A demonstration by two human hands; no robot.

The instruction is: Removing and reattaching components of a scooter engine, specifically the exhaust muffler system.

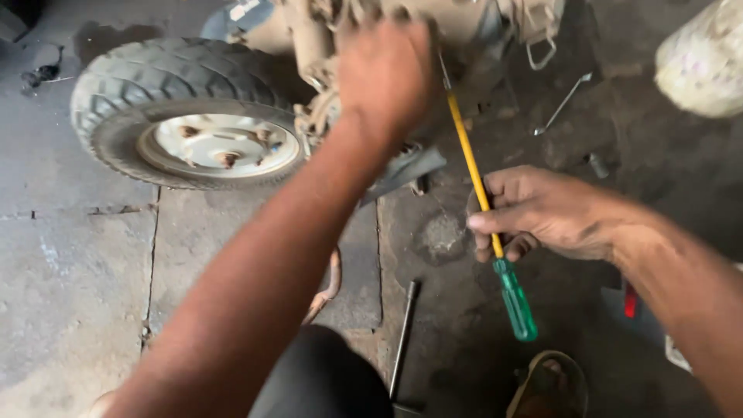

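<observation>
Yellow-shafted screwdriver (470, 159), green handle low, tip up against the grimy engine casing (457, 23): pinched mid-shaft in the right hand (542, 213), fingers closed round it. Left hand (385, 73): pressed on the casing beside the small wheel (186, 112); whether its grip is closed on a part I cannot tell. Concrete floor (70, 263): a long metal rod (403, 337) lying near the person's knee, a spanner (563, 103) farther off. Wheel mounted, casing in place; work looks at an early stage.
</observation>
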